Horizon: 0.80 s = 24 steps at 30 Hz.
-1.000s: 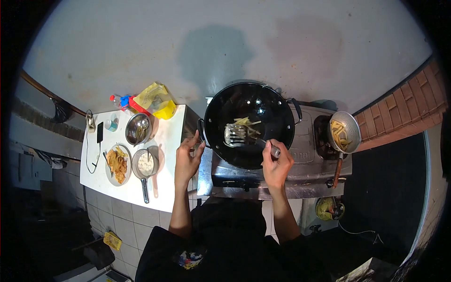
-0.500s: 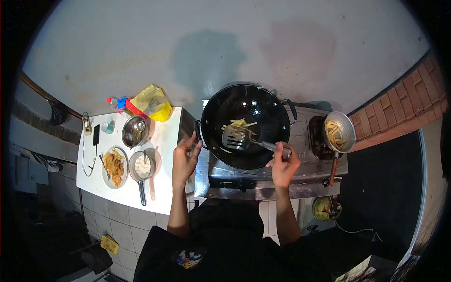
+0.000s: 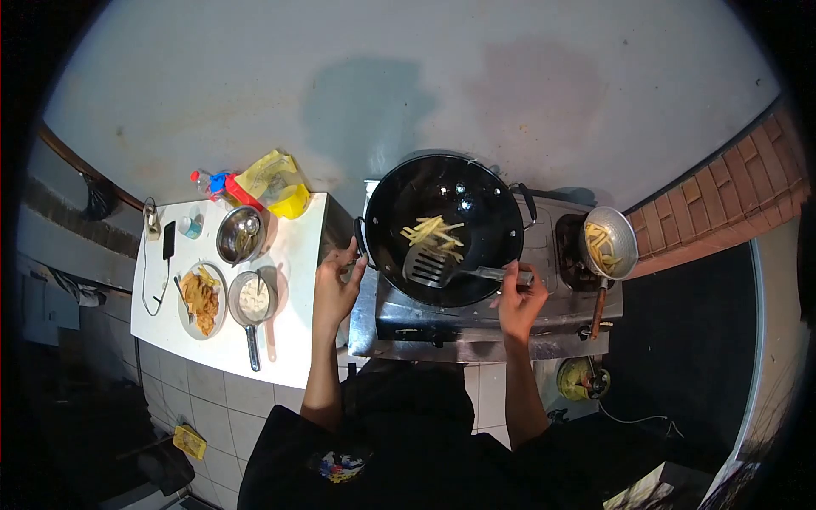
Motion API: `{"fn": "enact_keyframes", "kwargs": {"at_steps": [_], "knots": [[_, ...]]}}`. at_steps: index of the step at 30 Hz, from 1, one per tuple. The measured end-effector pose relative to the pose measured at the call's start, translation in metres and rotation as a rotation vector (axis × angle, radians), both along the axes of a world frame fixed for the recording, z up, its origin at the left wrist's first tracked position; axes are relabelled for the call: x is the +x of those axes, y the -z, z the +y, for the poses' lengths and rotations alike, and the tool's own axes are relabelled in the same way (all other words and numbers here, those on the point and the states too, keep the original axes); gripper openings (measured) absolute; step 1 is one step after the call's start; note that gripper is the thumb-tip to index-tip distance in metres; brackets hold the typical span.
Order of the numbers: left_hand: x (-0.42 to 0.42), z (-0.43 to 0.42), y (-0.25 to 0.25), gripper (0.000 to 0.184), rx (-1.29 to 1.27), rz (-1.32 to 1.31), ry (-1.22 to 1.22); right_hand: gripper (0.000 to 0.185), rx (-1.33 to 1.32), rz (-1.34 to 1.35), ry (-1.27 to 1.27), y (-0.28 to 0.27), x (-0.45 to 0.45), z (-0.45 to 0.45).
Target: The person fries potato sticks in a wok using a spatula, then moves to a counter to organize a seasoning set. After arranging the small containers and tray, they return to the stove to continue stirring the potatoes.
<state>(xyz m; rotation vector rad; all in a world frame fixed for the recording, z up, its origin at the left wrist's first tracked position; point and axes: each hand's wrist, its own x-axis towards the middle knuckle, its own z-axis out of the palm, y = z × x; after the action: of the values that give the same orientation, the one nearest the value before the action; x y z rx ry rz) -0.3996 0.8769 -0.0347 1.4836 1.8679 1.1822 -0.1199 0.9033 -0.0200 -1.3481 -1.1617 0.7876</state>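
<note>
A large black wok (image 3: 476, 187) stands on the steel stove, with pale yellow strips (image 3: 433, 234) lying in it. My right hand (image 3: 520, 302) is closed around the handle of a slotted spatula (image 3: 427, 267), whose blade rests in the lower part of the wok, just below the strips. At the wok's left side, my left hand (image 3: 338, 279) pinches the side handle (image 3: 360, 238) between thumb and fingers.
Right of the wok, a small pan (image 3: 627, 246) with yellow strips sits on the stove (image 3: 544, 246). The white table (image 3: 170, 340) at left holds a plate of fried food (image 3: 202, 297), a saucepan of white mixture (image 3: 254, 297), a metal bowl (image 3: 241, 235) and a yellow bag (image 3: 276, 183).
The spatula has moved down from over the strips, which now lie above its blade. My right hand has shifted right and a little lower. My left hand stays at the wok handle.
</note>
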Motion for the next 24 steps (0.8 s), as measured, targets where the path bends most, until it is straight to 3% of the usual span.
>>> {"fn": "enact_keyframes", "kwargs": {"at_steps": [12, 16, 18, 24], "knots": [[-0.001, 0.000, 0.002, 0.037, -0.001, -0.015, 0.007, 0.027, -0.046, 0.208, 0.044, 0.002, -0.015, 0.002], [-0.001, 0.000, 0.000, 0.037, -0.004, -0.028, 0.008, 0.027, -0.023, 0.161, 0.061, -0.001, -0.010, 0.004], [0.000, 0.001, 0.000, 0.036, -0.011, -0.045, 0.004, 0.027, -0.010, 0.015, 0.075, 0.001, -0.011, 0.005], [0.001, 0.001, -0.001, 0.036, 0.002, -0.009, -0.005, 0.025, -0.028, 0.115, 0.029, 0.011, -0.028, 0.008]]}}
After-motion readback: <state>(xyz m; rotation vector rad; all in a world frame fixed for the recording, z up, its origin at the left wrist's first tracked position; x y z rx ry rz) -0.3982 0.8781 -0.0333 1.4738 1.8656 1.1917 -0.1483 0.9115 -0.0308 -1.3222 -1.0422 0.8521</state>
